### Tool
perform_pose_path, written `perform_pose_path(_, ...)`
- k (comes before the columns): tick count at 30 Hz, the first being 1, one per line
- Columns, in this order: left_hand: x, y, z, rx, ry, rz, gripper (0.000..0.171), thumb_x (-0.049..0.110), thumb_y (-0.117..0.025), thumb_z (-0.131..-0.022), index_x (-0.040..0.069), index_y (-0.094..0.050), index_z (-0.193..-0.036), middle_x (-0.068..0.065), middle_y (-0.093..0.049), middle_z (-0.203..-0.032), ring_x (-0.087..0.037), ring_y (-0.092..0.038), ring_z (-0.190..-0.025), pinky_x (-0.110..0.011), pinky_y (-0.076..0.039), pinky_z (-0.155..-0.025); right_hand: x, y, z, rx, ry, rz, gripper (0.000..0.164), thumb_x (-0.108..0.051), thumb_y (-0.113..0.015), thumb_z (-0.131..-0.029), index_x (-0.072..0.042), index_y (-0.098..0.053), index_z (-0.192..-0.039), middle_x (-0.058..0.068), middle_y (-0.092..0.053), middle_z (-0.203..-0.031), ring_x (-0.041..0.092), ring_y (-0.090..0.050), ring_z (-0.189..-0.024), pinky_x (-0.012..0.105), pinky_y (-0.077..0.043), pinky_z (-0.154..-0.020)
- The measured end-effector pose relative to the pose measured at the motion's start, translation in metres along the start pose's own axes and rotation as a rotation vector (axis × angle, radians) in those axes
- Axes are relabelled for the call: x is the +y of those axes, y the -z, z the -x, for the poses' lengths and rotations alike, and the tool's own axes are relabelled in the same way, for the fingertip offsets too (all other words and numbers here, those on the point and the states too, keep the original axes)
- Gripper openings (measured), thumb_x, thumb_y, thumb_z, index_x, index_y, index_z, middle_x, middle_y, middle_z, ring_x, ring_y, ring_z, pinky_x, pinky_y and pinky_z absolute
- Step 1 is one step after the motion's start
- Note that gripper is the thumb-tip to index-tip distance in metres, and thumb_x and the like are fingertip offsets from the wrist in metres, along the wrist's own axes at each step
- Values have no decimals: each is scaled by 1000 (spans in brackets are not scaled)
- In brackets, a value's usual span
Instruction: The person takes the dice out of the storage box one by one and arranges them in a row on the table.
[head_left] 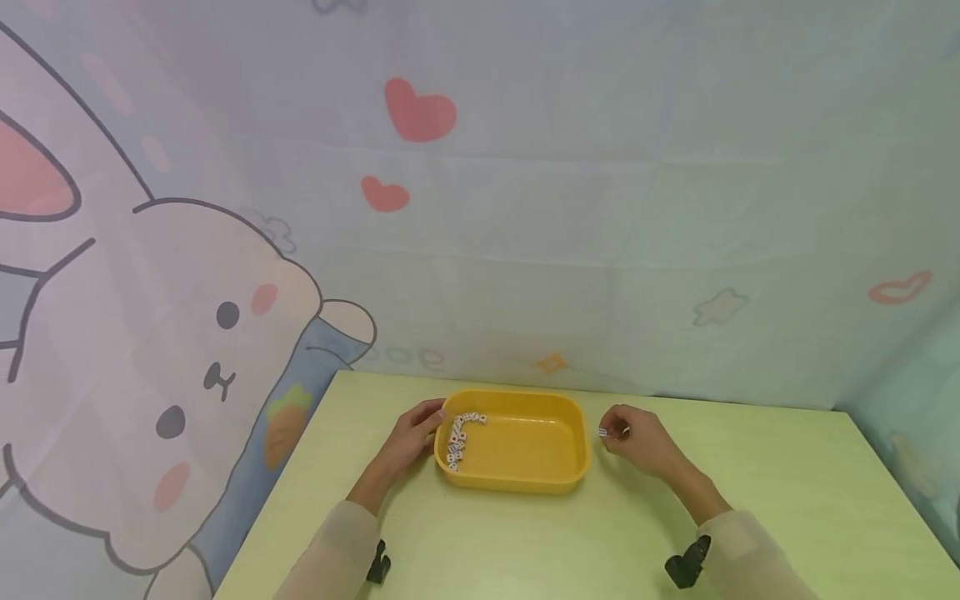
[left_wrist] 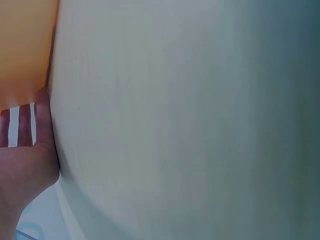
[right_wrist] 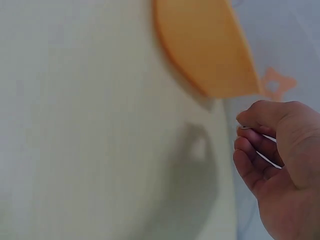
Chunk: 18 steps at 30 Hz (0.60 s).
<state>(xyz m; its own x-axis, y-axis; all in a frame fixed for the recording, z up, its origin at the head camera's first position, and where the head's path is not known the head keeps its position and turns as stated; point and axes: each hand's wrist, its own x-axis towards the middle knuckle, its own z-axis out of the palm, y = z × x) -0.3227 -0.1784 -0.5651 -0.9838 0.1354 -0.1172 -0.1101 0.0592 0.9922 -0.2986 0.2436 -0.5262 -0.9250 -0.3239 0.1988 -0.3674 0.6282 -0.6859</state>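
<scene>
A yellow rectangular tray with rounded corners stands on the table. Along its left side and far-left corner lie several small white dice. My left hand rests against the tray's left end. In the left wrist view its fingers look straight and meet the outer wall of the tray. Right of the tray, my right hand pinches one white die between thumb and fingertips, above the table. In the right wrist view only a sliver of that die shows.
The pale yellow-green table runs back to a cloth backdrop printed with a rabbit, hearts and stars. A black wrist device sits by the right sleeve, another by the left one.
</scene>
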Motion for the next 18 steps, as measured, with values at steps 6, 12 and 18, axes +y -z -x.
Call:
perform_pose_path(6,-1,1,-1,-4,-6,-10,44,28,-62,-110,7,-60,-148,-16,-61,-145,-25,-66,-118,-30,-62,-84,22,-15,9,-13,-24,-11,14,4,-76,-87,-6,-71,-95,0,-66,-87,13,-60,-82,28,-56,-73)
perform_pose_path(12,4,-1,2,1,2,-10,44,28,-61,-110,6,-59,-149,-17,-61,-145,-27,-63,-121,-28,-61,-85,30,-24,14,-20,-51,-11,10,1,-76,-89,-6,-73,-97,0,-65,-89,12,-58,-82,27,-52,-74)
perform_pose_path(18,2,1,0,-1,9,1,44,29,-61,-110,7,-60,-148,-16,-60,-146,-30,-60,-126,-28,-60,-85,27,-26,14,-30,-78,18,7,-3,-78,-92,-6,-74,-96,-1,-63,-88,15,-56,-83,29,-50,-73)
